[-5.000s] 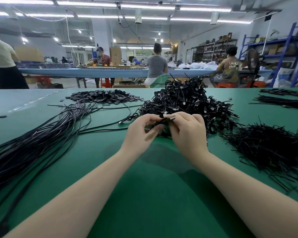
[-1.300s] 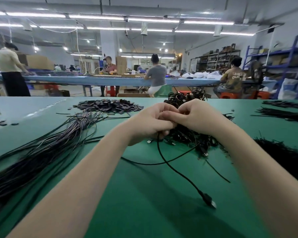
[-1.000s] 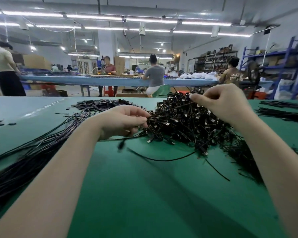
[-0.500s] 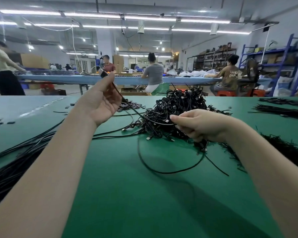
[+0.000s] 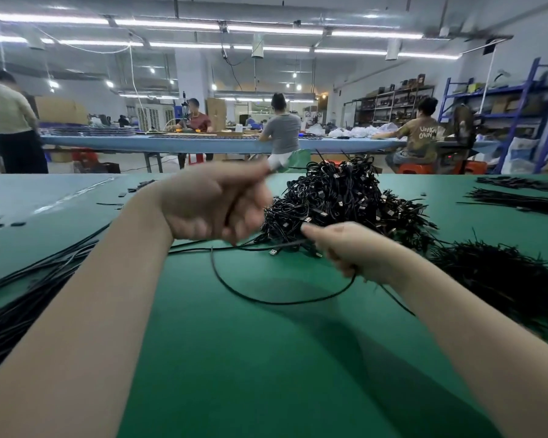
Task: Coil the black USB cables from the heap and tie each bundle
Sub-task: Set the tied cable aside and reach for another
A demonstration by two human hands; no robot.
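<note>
Closest to me is bare green bench (image 5: 266,374), with both forearms reaching in from the bottom corners. A loose loop of one black cable (image 5: 276,301) sags on the mat between them. My right hand (image 5: 358,251) has its fingers curled around that cable, thumb lying along the top, right at the near edge of the heap (image 5: 345,200). The left hand (image 5: 212,207) is raised just left of the heap and badly motion-blurred; its fingers look curled around a strand, but I can't tell the grip for sure. Long straight cables (image 5: 29,286) run off to the left, a pile of thin black ties (image 5: 503,273) sits on the right. Farther back, people sit at a long blue table (image 5: 203,143).
</note>
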